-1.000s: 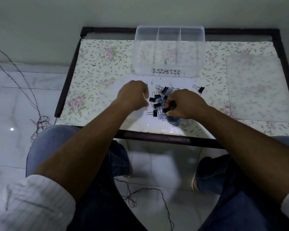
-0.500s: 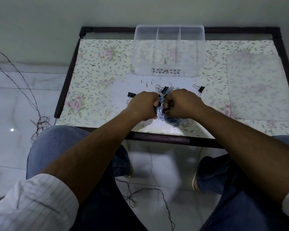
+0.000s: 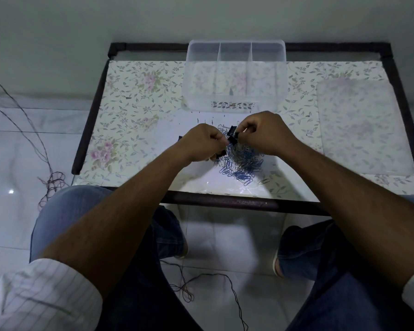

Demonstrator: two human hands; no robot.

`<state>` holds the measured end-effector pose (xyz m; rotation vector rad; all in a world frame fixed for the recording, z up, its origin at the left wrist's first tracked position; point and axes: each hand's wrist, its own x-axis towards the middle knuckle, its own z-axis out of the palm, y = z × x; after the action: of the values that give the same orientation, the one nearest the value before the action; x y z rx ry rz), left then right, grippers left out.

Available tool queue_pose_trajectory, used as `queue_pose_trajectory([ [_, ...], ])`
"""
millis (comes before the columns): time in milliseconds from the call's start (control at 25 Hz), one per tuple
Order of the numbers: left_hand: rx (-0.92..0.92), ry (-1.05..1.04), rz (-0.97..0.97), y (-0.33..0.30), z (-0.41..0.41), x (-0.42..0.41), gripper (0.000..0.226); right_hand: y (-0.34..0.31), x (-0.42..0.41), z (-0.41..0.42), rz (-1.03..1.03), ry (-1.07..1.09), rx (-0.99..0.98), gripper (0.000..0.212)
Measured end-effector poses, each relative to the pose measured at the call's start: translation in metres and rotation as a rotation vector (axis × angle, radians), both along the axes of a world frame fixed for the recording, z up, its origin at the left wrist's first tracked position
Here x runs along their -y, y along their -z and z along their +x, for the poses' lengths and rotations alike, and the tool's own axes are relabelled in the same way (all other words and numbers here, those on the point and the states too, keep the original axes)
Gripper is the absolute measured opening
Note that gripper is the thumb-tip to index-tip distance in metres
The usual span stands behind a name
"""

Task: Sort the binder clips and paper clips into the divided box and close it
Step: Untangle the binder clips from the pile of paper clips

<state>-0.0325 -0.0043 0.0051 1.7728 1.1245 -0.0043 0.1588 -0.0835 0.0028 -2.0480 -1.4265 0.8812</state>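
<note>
Since a moment ago both hands have lifted from the pile and met above it. The left hand (image 3: 204, 142) is curled, the right hand (image 3: 261, 133) pinches black binder clips (image 3: 232, 137), so picking goes on. Blue paper clips (image 3: 242, 166) lie near the table's front edge. The divided box (image 3: 234, 75) waits at the back edge, the lid (image 3: 359, 125) toward the right edge. What the left fingers hold is hidden.
</note>
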Motion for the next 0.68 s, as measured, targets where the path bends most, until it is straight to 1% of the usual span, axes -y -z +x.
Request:
queue_pose_trajectory([
  [160,0.075,-0.120,-0.122,-0.007,0.003,0.000,0.020,-0.009,-0.002,0.015,0.000,0.047,-0.129,0.015],
  [320,0.131,-0.178,-0.167,-0.012,0.004,-0.002,0.022,-0.022,-0.011,0.049,0.053,0.160,-0.370,0.022],
  [400,0.150,-0.208,-0.183,-0.012,0.004,-0.003,0.020,-0.024,-0.011,0.061,0.065,0.184,-0.399,0.017],
  [480,0.185,-0.233,-0.193,-0.012,0.003,-0.004,0.018,-0.022,-0.007,0.067,0.069,0.203,-0.356,0.010],
  [520,0.202,-0.239,-0.180,-0.012,0.002,-0.004,0.017,-0.020,-0.005,0.069,0.066,0.210,-0.288,0.008],
  [600,0.222,-0.243,-0.133,-0.015,-0.001,-0.006,0.016,-0.016,-0.001,0.075,0.025,0.202,-0.078,0.005],
  [680,0.199,-0.236,-0.049,-0.018,-0.008,-0.014,0.014,-0.012,0.002,0.080,-0.086,0.180,0.094,0.003],
])
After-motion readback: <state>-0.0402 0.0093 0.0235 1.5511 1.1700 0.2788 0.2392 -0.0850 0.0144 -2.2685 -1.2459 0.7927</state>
